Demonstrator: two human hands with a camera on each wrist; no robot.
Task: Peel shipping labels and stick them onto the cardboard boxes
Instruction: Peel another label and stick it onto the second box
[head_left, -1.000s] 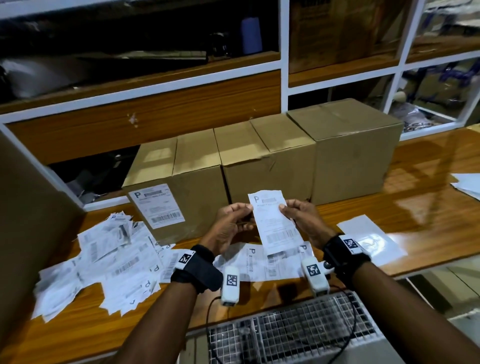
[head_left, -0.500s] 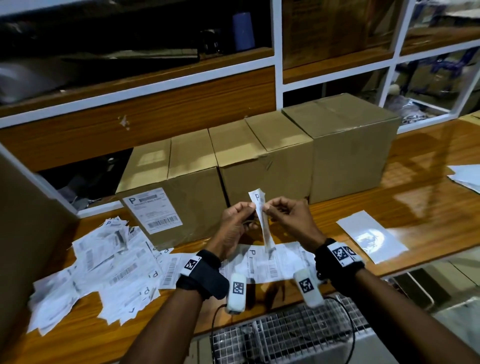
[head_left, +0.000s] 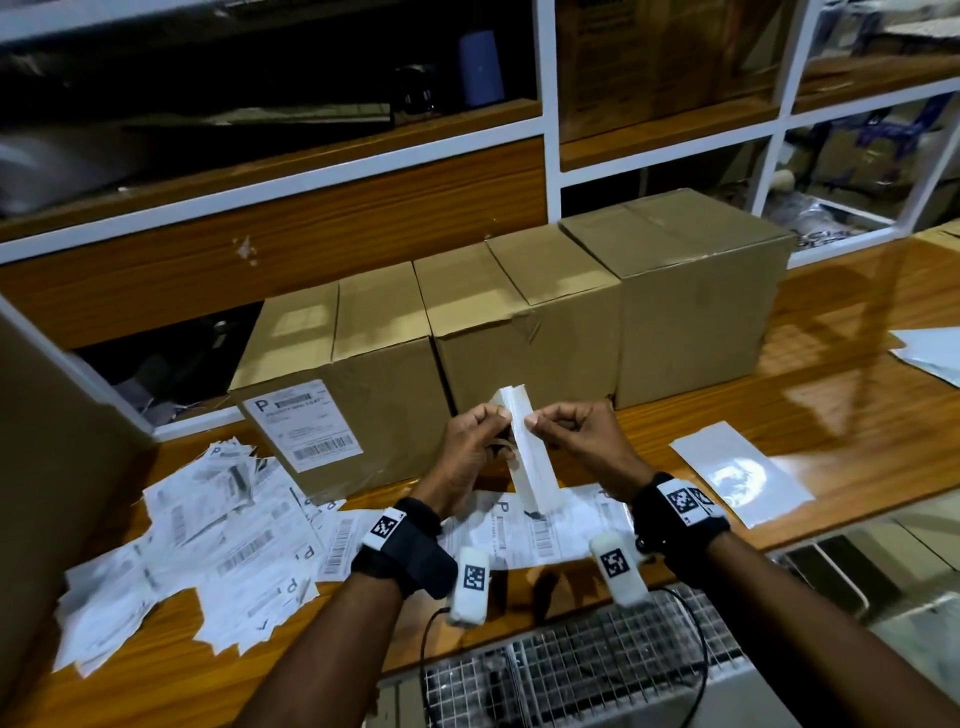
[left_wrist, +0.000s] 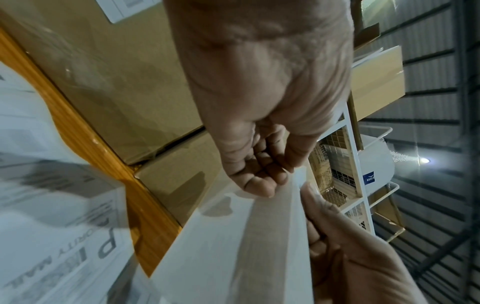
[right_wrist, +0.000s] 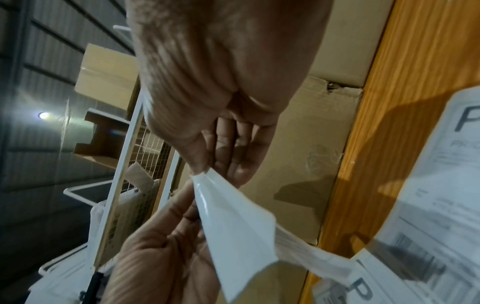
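Note:
Both hands hold one white shipping label (head_left: 531, 462) upright and edge-on over the table, in front of the middle cardboard box (head_left: 524, 332). My left hand (head_left: 500, 422) pinches its top edge from the left and my right hand (head_left: 536, 422) pinches it from the right. In the right wrist view the right hand (right_wrist: 202, 171) pinches a glossy corner of the label (right_wrist: 233, 226), which stands apart from a matte layer. In the left wrist view the left hand (left_wrist: 272, 185) grips the label (left_wrist: 241, 236). The left box (head_left: 384, 374) carries a stuck label (head_left: 306, 423). The right box (head_left: 696, 291) is bare.
A loose pile of labels (head_left: 208, 530) lies at the table's left, with more labels (head_left: 545, 525) under my hands. A glossy backing sheet (head_left: 737, 478) lies to the right, more paper (head_left: 930, 353) at the far right edge. Shelving stands behind the boxes; a wire rack (head_left: 571, 675) sits below.
The label has turned from facing me to edge-on. My hands have come close together at its top edge, where the layers now stand apart.

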